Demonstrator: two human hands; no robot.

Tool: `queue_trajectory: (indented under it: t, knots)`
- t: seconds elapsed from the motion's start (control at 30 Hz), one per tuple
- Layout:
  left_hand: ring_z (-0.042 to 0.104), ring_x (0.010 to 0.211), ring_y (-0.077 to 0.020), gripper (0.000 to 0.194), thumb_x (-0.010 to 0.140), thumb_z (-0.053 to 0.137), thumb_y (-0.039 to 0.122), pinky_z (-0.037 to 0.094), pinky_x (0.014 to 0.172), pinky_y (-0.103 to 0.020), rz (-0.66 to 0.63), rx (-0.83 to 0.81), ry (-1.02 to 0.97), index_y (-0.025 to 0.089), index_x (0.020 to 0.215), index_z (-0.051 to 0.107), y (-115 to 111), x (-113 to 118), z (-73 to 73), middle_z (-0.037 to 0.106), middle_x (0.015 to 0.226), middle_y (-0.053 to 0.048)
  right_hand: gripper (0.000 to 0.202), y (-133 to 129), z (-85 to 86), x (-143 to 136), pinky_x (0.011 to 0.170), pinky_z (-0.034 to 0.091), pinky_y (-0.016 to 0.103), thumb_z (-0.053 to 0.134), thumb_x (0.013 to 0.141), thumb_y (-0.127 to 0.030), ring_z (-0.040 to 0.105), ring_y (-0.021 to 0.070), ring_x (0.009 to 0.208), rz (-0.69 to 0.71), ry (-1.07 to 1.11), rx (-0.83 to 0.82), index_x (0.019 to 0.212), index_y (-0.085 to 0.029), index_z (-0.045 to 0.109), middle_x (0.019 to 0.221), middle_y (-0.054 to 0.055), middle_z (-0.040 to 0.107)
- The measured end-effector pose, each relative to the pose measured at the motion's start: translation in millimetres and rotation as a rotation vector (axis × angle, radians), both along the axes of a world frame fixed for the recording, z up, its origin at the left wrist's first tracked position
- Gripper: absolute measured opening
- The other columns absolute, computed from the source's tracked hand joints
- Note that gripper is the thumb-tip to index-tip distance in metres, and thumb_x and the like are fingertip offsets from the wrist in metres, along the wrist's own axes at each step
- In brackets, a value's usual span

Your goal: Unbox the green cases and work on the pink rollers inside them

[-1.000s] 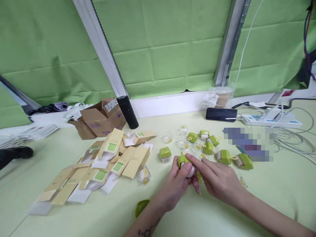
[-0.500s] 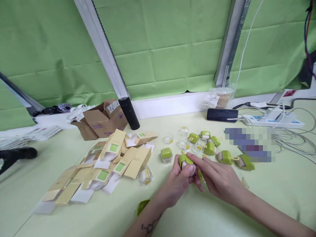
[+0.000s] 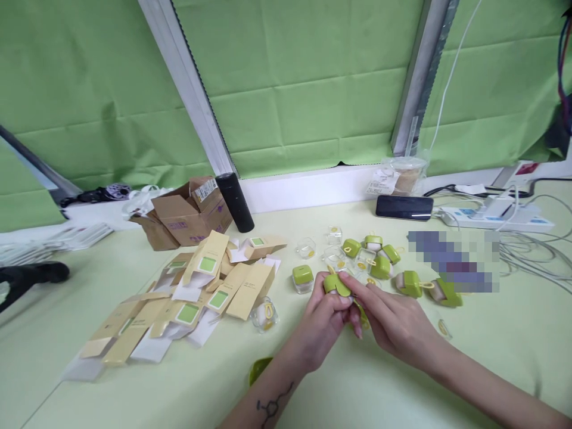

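Observation:
A small green cover with a white part under it [image 3: 336, 286] is between my two hands. My left hand [image 3: 325, 319] is wrapped round it from the left and below. My right hand [image 3: 388, 313] has its fingertips pressed on the cover's right side. Behind and to the right lie several green and white pieces with yellow loops, such as one green piece [image 3: 409, 283], among clear cups [image 3: 333, 257]. A green-topped clear cup [image 3: 302, 278] stands left of my hands, and a clear cup with a yellow loop [image 3: 264, 314] lies further left.
Flattened tan boxes [image 3: 250, 292] spread over the left. At the back stand an open carton [image 3: 190, 217] and a black cylinder [image 3: 235, 202]. A phone [image 3: 404, 208] and a power strip with cables [image 3: 513, 221] lie back right. Part of a green cover [image 3: 258, 369] shows beside my left forearm.
The green cover now sits lower over the white part, which shows less. My left thumb has shifted slightly, and both hands stay on the piece.

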State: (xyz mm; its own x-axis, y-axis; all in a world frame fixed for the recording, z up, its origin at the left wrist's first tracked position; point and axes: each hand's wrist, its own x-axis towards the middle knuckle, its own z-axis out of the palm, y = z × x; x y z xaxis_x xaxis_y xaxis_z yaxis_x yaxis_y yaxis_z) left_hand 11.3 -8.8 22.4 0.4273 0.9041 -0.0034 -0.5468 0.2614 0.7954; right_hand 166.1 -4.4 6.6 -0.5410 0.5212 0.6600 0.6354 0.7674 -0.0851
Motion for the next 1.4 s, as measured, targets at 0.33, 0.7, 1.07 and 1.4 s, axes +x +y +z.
queue_trajectory:
  t: [0.33, 0.7, 1.07, 1.4]
  knots:
    - [0.050, 0.052, -0.0083, 0.023, 0.074, 0.055, 0.019, 0.036, 0.045, -0.018, 0.038, 0.016, 0.052, 0.022, 0.086, 0.035, -1.9, 1.3, 0.9, 0.050, 0.060, 0.008, 0.066, 0.8, -1.7, 0.0, 0.056, 0.056, 0.025, 0.031, 0.087, -0.005, 0.067, 0.0158, 0.067, 0.065, 0.051, -0.104, 0.147, -0.023, 0.009, 0.091, 0.006, 0.070]
    - [0.048, 0.062, -0.0098, 0.040, 0.074, 0.065, 0.021, 0.039, 0.058, -0.023, 0.023, 0.129, 0.129, 0.022, 0.102, 0.036, -0.9, -7.9, 3.6, 0.050, 0.068, 0.006, 0.058, 3.6, 15.7, 7.5, 0.057, 0.053, 0.025, 0.034, 0.088, -0.007, 0.068, 0.0173, 0.079, 0.102, 0.005, -0.242, 0.143, -0.022, 0.022, 0.107, 0.008, 0.069]
    - [0.043, 0.061, -0.0070, 0.061, 0.073, 0.067, 0.024, 0.033, 0.058, -0.021, -0.070, 0.055, 0.170, 0.026, 0.122, 0.032, 10.5, -28.9, 7.2, 0.051, 0.081, 0.003, 0.038, 5.8, 30.2, 14.0, 0.050, 0.040, 0.023, 0.044, 0.091, -0.026, 0.053, 0.0123, 0.052, 0.073, 0.131, -0.563, 0.129, -0.021, 0.045, 0.067, -0.002, 0.062]
    - [0.059, 0.091, -0.0179, 0.076, 0.072, 0.070, 0.019, 0.043, 0.084, -0.032, -0.015, 0.285, 0.610, 0.028, 0.128, 0.020, 4.6, 4.2, 21.5, 0.059, 0.103, -0.004, 0.034, 14.5, 38.1, 22.4, 0.056, 0.043, 0.023, 0.071, 0.069, -0.040, 0.052, 0.0129, 0.064, 0.055, 0.442, -0.830, 0.093, -0.017, 0.064, 0.076, 0.000, 0.060]
